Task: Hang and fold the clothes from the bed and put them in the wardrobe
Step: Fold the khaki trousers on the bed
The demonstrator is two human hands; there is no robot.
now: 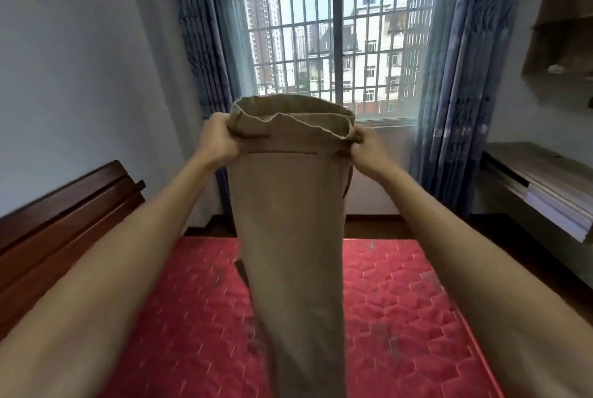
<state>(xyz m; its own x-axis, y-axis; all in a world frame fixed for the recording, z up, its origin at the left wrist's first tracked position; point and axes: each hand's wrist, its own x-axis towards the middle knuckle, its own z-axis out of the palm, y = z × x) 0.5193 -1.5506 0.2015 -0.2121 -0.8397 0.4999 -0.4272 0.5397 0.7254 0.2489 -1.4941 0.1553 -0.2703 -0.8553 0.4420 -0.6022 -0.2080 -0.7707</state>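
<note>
The left grip [221, 137] and right grip [369, 147] pinch the waistband [288, 140] of the trousers [288, 221] at 9 and 3 o'clock. Legs hang toward 6 o'clock over the bed [401, 301]

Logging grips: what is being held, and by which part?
The left hand and right hand grip the khaki trousers at opposite ends of the waistband.

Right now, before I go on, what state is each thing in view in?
khaki trousers: held up by the waistband, waist open, legs hanging down.
left hand: grips the waistband's left end.
right hand: grips the waistband's right end.
red mattress: quilted top showing.
blue curtains: drawn apart, to either side.
</note>
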